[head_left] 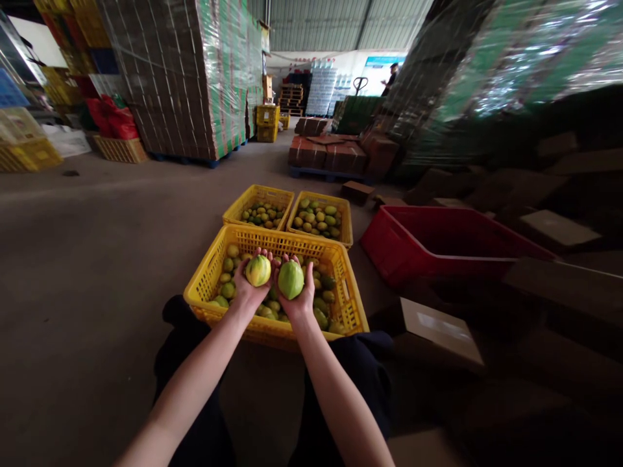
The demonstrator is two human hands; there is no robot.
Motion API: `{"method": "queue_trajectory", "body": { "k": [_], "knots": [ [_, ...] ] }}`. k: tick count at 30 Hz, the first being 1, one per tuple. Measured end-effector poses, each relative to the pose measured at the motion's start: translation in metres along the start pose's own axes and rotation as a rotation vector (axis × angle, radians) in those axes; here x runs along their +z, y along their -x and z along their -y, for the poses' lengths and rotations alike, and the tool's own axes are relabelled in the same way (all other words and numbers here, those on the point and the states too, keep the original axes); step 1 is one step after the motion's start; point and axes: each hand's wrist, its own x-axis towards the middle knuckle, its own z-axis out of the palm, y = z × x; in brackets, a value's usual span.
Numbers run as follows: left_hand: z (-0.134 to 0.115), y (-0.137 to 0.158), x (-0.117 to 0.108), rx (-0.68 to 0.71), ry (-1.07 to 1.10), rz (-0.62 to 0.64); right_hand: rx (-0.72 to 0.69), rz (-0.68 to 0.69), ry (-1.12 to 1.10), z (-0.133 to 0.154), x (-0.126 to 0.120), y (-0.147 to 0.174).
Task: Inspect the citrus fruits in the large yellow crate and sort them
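Both hands were raised palm-up over the near yellow crate (pixel 272 334), which sat at 12 o'clock from the person. The left hand (pixel 248 293) cradled a yellow-striped fruit (pixel 257 270), its fingers curved around the underside; the right hand (pixel 302 301) cupped a green fruit (pixel 291 279) in the same way, thumb along its 3 o'clock side. The two fruits were side by side and slightly apart.

As things stood, two pieces had been picked up and neither had been set down. Many loose fruits (pixel 320 318) lay below in the near crate, apparently unhandled for now. Beyond it, the far-left crate (pixel 233 207) at 11 o'clock and the far-right crate (pixel 346 220) at 1 o'clock each held fruit too, so how much was finished could not be told. A red bin (pixel 399 253) stood on the floor (pixel 121 272) towards 2 o'clock, its contents hidden.
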Motion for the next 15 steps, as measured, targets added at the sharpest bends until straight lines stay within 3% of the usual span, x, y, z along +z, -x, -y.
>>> {"method": "queue_trajectory", "body": {
  "k": [4,8,10,11,13,15],
  "knots": [
    [-0.010,0.009,0.000,-0.026,-0.036,-0.028,0.005,0.036,0.028,0.006,-0.001,0.004],
    [-0.014,0.024,-0.027,-0.169,-0.359,-0.055,0.009,0.022,0.053,0.023,-0.006,0.016],
    [-0.012,0.039,-0.059,-0.332,-0.648,-0.030,0.028,0.015,0.065,0.034,-0.012,0.023],
    [-0.010,0.051,-0.079,-0.500,-0.827,0.013,0.033,0.011,0.069,0.039,-0.015,0.027],
    [-0.007,0.079,-0.118,-0.829,-1.185,0.162,0.024,-0.007,0.067,0.049,-0.021,0.034],
    [-0.006,0.109,-0.146,-0.965,-1.422,0.327,-0.013,-0.031,0.053,0.059,-0.026,0.038]
  ]
}}
